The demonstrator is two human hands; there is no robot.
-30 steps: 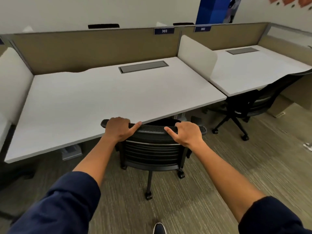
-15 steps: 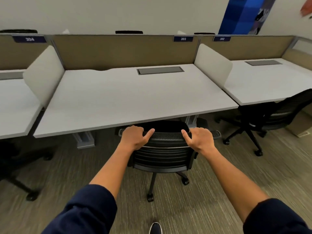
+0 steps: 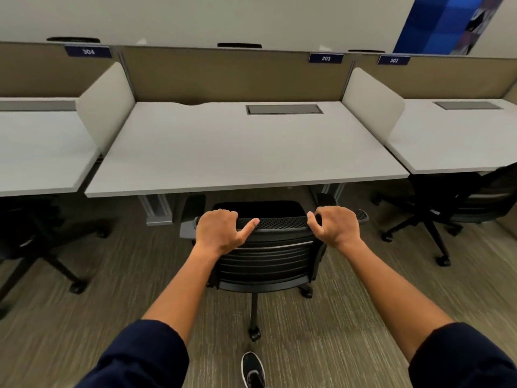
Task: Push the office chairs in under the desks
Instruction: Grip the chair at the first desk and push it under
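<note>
A black mesh-backed office chair [image 3: 265, 261] stands in front of the white desk labelled 303 [image 3: 223, 152]. Its seat reaches under the desk's front edge and its backrest stands a little out from that edge. My left hand [image 3: 218, 231] grips the top left of the backrest, thumb lying along the rim. On the top right of the backrest my right hand [image 3: 334, 228] has its fingers curled over the rim.
A second black chair [image 3: 458, 205] sits partly under desk 302 [image 3: 453, 147] on the right, its wheeled legs sticking out. A third dark chair [image 3: 33, 236] is at desk 304 [image 3: 36, 152] on the left. My black shoe [image 3: 253, 369] is behind the chair on the carpet.
The view has swung left and pulled back, bringing desk 304 into sight. Both hands stay on the backrest top, and more floor shows between the backrest and the desk edge.
</note>
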